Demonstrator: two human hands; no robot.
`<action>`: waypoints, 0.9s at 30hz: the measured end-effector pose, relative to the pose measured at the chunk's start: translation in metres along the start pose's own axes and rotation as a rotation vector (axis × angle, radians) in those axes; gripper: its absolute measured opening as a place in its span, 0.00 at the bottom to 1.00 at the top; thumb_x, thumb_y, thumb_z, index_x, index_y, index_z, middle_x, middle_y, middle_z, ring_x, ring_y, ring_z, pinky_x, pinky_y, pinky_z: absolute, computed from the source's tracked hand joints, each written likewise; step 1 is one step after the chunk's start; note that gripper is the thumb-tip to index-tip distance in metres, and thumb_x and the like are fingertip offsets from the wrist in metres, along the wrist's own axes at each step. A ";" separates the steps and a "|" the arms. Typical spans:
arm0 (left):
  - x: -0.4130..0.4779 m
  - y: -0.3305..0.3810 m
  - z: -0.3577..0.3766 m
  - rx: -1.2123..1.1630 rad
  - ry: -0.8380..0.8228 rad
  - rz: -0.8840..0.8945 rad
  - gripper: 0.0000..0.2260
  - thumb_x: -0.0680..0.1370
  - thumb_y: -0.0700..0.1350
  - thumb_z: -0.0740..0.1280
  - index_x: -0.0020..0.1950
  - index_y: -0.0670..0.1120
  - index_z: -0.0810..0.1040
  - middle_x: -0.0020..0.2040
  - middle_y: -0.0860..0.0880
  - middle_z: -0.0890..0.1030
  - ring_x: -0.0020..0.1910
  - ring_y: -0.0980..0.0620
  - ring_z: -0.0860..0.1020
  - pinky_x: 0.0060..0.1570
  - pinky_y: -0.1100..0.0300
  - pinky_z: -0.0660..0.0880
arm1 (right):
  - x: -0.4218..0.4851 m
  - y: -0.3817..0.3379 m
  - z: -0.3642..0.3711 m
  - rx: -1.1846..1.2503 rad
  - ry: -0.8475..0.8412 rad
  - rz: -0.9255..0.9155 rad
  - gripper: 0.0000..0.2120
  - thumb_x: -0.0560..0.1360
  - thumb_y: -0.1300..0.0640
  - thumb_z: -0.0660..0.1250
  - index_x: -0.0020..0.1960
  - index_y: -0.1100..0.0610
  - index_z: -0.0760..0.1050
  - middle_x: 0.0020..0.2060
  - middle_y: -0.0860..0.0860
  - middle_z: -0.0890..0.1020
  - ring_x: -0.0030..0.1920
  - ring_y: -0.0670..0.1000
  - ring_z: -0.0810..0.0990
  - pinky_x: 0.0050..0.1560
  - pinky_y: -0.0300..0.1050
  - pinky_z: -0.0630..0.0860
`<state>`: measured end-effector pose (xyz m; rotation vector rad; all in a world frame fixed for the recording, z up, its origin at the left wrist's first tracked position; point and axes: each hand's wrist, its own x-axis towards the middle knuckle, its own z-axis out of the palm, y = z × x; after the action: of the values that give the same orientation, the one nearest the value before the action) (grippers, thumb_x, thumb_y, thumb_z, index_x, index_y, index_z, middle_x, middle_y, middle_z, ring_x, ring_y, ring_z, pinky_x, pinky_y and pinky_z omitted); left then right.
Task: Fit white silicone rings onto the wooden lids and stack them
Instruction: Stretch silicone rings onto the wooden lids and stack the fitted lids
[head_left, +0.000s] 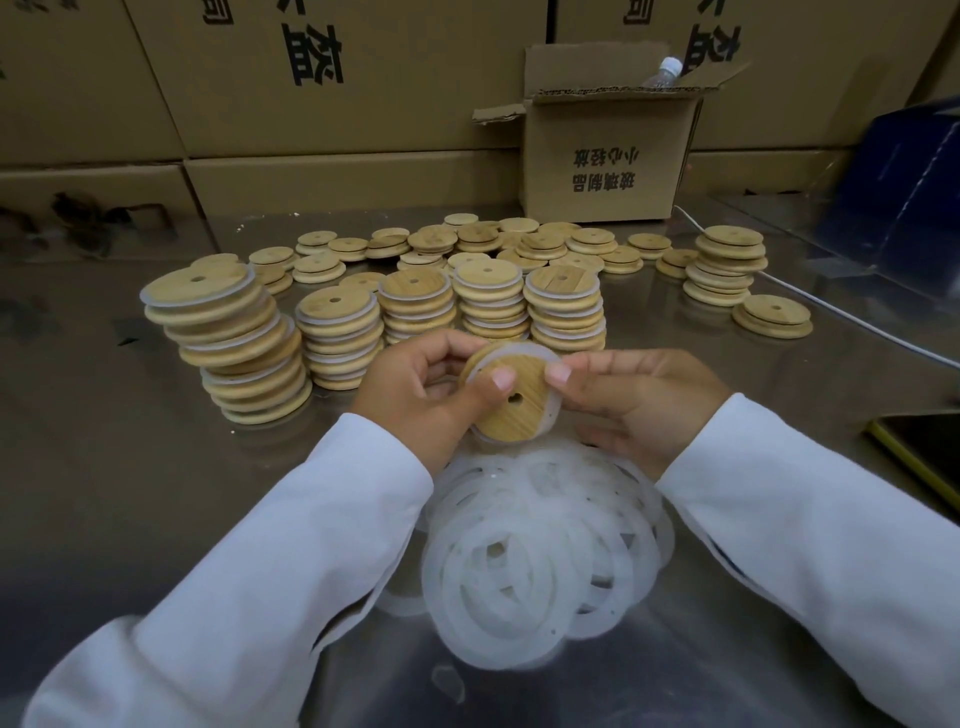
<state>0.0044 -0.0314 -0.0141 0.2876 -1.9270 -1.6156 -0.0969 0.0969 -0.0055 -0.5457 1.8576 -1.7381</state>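
Both hands hold one wooden lid (514, 410) just above the steel table (104, 467), tilted toward the camera. The left hand (415, 400) grips it with the thumb pressed on the face beside the small hole; its fingers curl behind and are mostly hidden. The right hand (644, 405) pinches the opposite rim, thumb on top, with the other fingers curled underneath. A white silicone ring (551, 366) runs around the lid's edge; whether it is seated all the way round cannot be told, since the hands cover part of the rim.

Directly below lies a loose pile of silicone rings (545, 545), translucent and overlapping, so single rings are hard to separate; both white sleeves cover its sides.

Beyond the hands stand the stacks of ringed lids (340, 338), the leftmost leaning. Behind them, bare lids (519, 244) lie scattered in low heaps, blurring toward the back. An open cardboard box (608, 156) stands behind, with a bottle (662, 70) poking out, its body concealed. At the right edge a dark, yellow-rimmed object (919, 452) is cut off and unidentifiable.
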 end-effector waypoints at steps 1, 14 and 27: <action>0.000 0.001 -0.001 0.003 -0.010 0.011 0.05 0.66 0.42 0.71 0.41 0.48 0.79 0.36 0.52 0.82 0.36 0.58 0.80 0.38 0.65 0.78 | 0.000 -0.001 -0.001 0.001 -0.017 0.012 0.02 0.65 0.56 0.74 0.34 0.52 0.83 0.45 0.52 0.85 0.53 0.53 0.81 0.59 0.51 0.74; 0.003 0.006 -0.005 0.003 0.034 -0.018 0.04 0.65 0.47 0.70 0.37 0.56 0.82 0.36 0.53 0.83 0.36 0.54 0.81 0.43 0.48 0.78 | -0.007 -0.012 -0.001 -0.209 0.076 -0.267 0.06 0.69 0.58 0.72 0.35 0.50 0.79 0.31 0.47 0.81 0.32 0.42 0.77 0.37 0.31 0.74; 0.005 0.017 0.000 0.078 0.045 0.097 0.07 0.73 0.36 0.69 0.40 0.48 0.78 0.36 0.50 0.80 0.31 0.61 0.79 0.32 0.69 0.75 | -0.009 -0.009 0.013 -0.246 0.278 -0.450 0.09 0.70 0.60 0.71 0.34 0.50 0.76 0.30 0.46 0.79 0.31 0.40 0.75 0.32 0.27 0.71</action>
<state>0.0041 -0.0301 0.0033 0.2554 -1.9418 -1.4621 -0.0824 0.0921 0.0044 -0.9159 2.2985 -1.9556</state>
